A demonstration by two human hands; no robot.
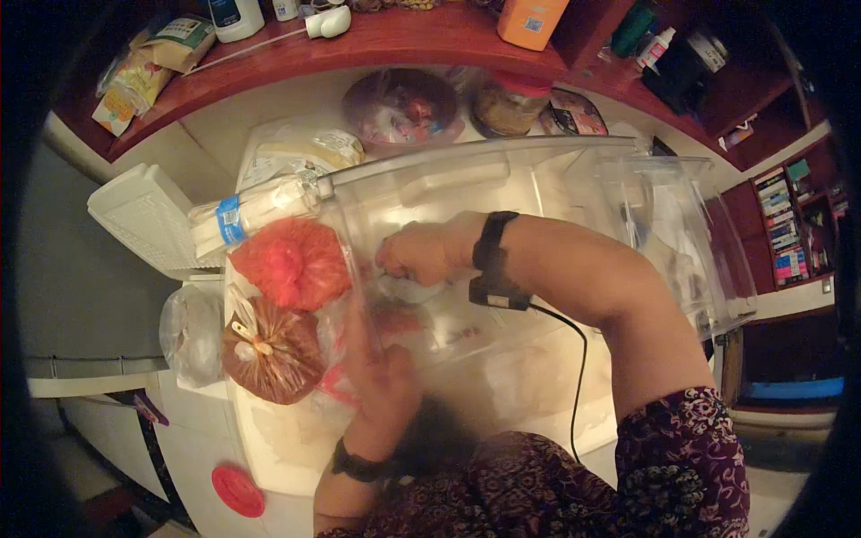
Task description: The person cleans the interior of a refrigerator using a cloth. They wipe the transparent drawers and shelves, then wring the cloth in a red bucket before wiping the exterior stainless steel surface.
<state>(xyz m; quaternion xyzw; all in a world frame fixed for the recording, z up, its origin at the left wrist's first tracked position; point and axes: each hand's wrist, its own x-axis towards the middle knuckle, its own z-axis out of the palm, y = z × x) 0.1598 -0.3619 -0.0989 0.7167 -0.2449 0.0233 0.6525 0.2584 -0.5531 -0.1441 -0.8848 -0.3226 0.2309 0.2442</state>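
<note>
A large clear plastic bin (464, 178) lies before me on a pale tabletop, its inside facing up. My right hand (430, 252) is inside it, fingers curled down over a pale crumpled cloth (420, 290) pressed against the bin's inner surface. Most of that cloth is hidden under the hand. My left hand (387, 380), blurred, holds the bin's near left corner, with the fingers along the end wall and the thumb on the inner side. Just left of the bin sit a knotted red plastic bag (289, 262) and a tied clear bag of brown contents (272, 356).
More clear bins (679, 222) stand at the right. A bundle with a blue band (232, 220) and a white plastic basket (144, 215) are at the left. Behind stand a dark bowl (356, 101) and a red-lidded jar (504, 111), under a red shelf (417, 42). A black cable (584, 350) hangs from my right wrist.
</note>
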